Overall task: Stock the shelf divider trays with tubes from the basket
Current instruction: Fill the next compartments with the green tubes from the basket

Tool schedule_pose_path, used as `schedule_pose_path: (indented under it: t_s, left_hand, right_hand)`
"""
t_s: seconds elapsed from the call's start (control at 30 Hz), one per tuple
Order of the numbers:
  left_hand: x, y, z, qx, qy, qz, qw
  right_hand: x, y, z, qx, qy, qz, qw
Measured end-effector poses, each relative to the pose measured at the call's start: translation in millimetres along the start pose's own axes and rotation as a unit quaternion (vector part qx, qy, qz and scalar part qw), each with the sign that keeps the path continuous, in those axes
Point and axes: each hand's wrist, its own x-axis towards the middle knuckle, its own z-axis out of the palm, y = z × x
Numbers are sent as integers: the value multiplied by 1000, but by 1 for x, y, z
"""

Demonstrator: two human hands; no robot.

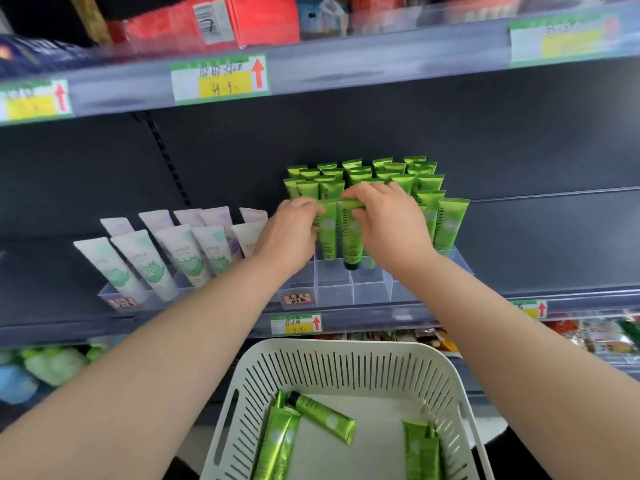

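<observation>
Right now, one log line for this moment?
phase: placing | right hand pinches green tube, cap down, at divider tray | left hand pinches neighbouring tube | basket holds loose tubes

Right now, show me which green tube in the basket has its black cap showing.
The slanted tube left of centre in the basket, cap at its upper-left end; the others show no cap.
</observation>
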Motion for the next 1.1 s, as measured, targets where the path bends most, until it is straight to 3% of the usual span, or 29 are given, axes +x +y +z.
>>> schedule_pose_path:
  t_s: [0.2,0.63,0.97,1.1]
  left_hand:
    - [-34,-9,-3,-13,-12,-12,1000]
    - [-54,-18,5,-33,-34,-11,999]
    - [-67,-7,8,-43,-45,-4,998]
    - [-85,3,17,-56,-56,-3,997]
  right_hand:
    - [29,-10,18,-9,10,8,1000]
    - [39,0,66,-94,-124,35,987]
    - [10,-6,45,-72,-9,-47,996]
    - [-37,-8,43,-57,-16,-43,997]
